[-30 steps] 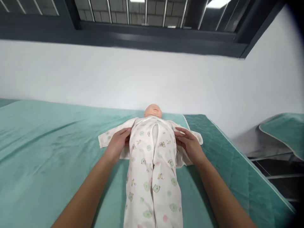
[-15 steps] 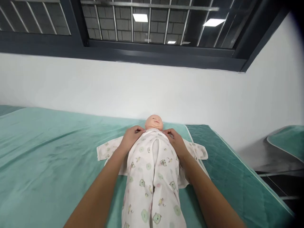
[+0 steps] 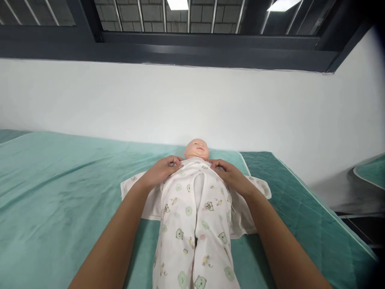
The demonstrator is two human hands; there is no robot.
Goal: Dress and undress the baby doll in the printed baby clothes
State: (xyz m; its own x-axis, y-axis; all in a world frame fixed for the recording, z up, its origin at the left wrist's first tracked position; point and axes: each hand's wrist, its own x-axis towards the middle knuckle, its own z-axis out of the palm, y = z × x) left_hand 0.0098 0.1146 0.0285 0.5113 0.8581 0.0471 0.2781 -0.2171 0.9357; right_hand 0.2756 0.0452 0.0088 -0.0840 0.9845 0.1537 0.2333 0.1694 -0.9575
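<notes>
On green cover (image 3: pixel 75 192), doll (image 3: pixel 197 149) (white wall (image 3: pixel 192 104) behind).

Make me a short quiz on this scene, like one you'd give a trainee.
1. True or false: the baby doll lies on its back.

2. What is printed on the white baby clothes?
A) Red stripes
B) Green animal faces
C) Blue stars

3. Which is nearer the dark green quilted pad, the left hand or the right hand?

Key:
1. True; the face shows upward.
2. B.
3. The right hand.
</notes>
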